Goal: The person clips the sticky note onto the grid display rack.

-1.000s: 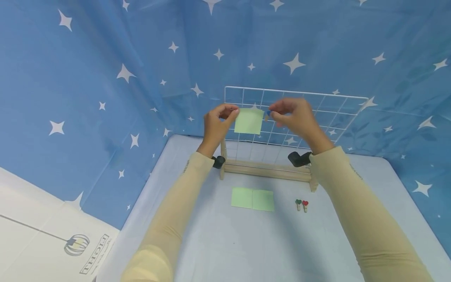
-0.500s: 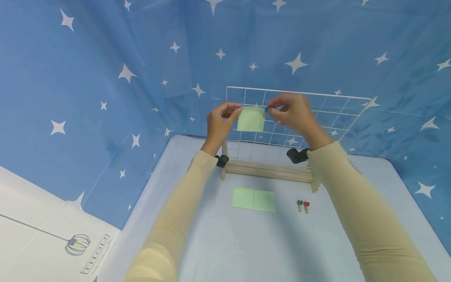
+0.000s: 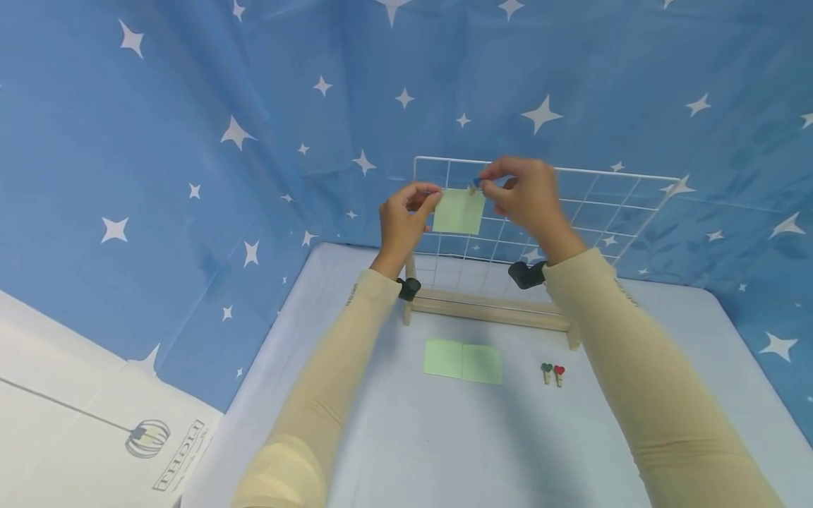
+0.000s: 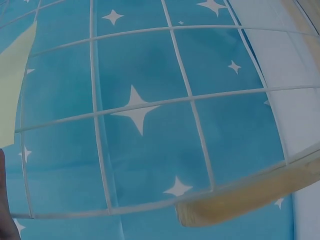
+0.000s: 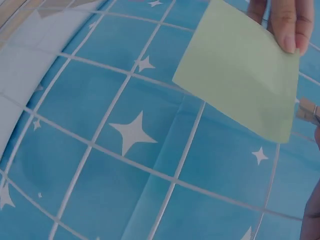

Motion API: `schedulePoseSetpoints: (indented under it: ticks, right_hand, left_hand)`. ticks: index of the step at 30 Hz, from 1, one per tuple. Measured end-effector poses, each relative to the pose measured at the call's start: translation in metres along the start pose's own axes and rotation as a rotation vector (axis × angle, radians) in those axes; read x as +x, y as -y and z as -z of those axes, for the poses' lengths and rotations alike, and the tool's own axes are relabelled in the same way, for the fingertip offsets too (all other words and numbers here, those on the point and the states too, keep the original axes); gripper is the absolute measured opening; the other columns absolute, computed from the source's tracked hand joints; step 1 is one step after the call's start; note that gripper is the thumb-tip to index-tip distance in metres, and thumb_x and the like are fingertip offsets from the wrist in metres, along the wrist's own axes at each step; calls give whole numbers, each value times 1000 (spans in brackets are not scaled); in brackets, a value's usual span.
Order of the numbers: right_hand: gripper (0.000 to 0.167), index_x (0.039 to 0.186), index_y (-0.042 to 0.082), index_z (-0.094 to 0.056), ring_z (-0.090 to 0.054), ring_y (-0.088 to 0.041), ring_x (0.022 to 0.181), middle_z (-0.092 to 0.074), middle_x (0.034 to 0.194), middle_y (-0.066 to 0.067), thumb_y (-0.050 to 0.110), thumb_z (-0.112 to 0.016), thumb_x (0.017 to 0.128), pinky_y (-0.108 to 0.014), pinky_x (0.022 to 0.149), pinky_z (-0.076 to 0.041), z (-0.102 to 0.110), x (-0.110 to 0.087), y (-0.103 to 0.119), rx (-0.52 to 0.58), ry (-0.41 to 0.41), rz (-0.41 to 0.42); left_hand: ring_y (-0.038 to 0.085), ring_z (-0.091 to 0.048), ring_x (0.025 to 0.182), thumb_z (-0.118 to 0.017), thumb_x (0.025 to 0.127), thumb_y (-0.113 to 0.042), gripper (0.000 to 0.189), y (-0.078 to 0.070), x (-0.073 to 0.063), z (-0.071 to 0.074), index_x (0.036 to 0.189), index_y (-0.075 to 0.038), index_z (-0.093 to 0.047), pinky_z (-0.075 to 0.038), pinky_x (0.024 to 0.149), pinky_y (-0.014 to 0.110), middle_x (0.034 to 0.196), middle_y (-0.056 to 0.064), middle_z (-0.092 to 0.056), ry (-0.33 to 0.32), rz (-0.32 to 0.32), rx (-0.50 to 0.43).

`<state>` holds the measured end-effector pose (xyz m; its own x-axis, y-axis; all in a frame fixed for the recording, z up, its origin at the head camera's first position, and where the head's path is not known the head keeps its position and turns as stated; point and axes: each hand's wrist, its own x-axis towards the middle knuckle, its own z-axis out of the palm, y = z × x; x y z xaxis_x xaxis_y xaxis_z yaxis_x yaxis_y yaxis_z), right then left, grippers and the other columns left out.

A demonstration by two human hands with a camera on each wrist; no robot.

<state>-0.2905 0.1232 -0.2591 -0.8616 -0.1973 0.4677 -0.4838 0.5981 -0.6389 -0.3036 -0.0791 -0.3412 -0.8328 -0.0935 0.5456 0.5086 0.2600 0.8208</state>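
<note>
A square light-green paper note (image 3: 459,212) is held upright against the white wire grid (image 3: 610,203). My left hand (image 3: 403,219) pinches its upper left corner between thumb and fingers. At the note's upper right corner, my right hand (image 3: 526,197) pinches a small wooden clothespin with a blue top (image 3: 476,183). In the right wrist view the wooden end of the clothespin (image 5: 307,111) sits close to the edge of the note (image 5: 240,70), and left-hand fingers (image 5: 287,30) grip another corner. The left wrist view shows only part of the note (image 4: 12,75) at its edge.
Two green notes (image 3: 443,358) lie side by side on the white table (image 3: 406,451). To their right lie two clothespins, with a green heart (image 3: 547,369) and a red heart (image 3: 559,370). A wooden base (image 3: 489,310) supports the grid. Blue star-patterned cloth (image 3: 254,70) hangs behind.
My right hand has moved up and left, bringing the blue clothespin from beside the note to its upper right corner. The left hand and note have shifted slightly right and up in view.
</note>
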Motion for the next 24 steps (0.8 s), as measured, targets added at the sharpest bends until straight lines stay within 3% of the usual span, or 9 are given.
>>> schedulePoseSetpoints:
  ticks: [8, 11, 16, 19, 24]
  right_hand:
    - [16, 109, -5, -81, -72, -33, 66, -79, 110, -23, 3, -68, 103, -9, 51, -46, -14, 7, 3, -133, -16, 64]
    - [17, 112, -5, -81, -75, -35, 69, -79, 112, -23, 3, -68, 104, -9, 51, -47, -15, 9, 4, -130, 1, 37]
    - [20, 120, -2, -81, -72, -25, 61, -78, 120, -23, 6, -70, 105, -11, 50, -49, -14, 8, 6, -107, 26, -17]
    - [23, 124, -1, -80, -66, -14, 57, -77, 125, -22, 8, -70, 106, -11, 53, -50, -12, 5, 5, -58, -1, -43]
    - [24, 123, -4, -79, -60, 9, 57, -79, 114, -23, 6, -67, 105, -8, 60, -51, -10, -3, -7, 34, -91, 21]
  left_hand:
    - [20, -73, 87, -74, 106, -19, 17, 0, 1, -5, 113, -6, -80, -61, 60, 27, 100, 10, -79, -27, -8, 0]
    - [20, -73, 87, -73, 106, -20, 18, -1, 2, -7, 113, -5, -80, -62, 61, 27, 100, 11, -79, -32, -13, -4]
    - [22, -75, 88, -74, 106, -21, 20, 1, 3, -8, 114, -4, -80, -62, 60, 27, 100, 13, -79, -40, -22, -9]
    - [24, -75, 90, -73, 107, -20, 19, 3, 3, -7, 116, -4, -80, -62, 60, 27, 99, 13, -79, -41, -21, -19]
    - [27, -75, 93, -72, 107, -18, 18, 8, 0, -3, 118, -5, -79, -63, 62, 28, 100, 13, -78, -33, -10, -33]
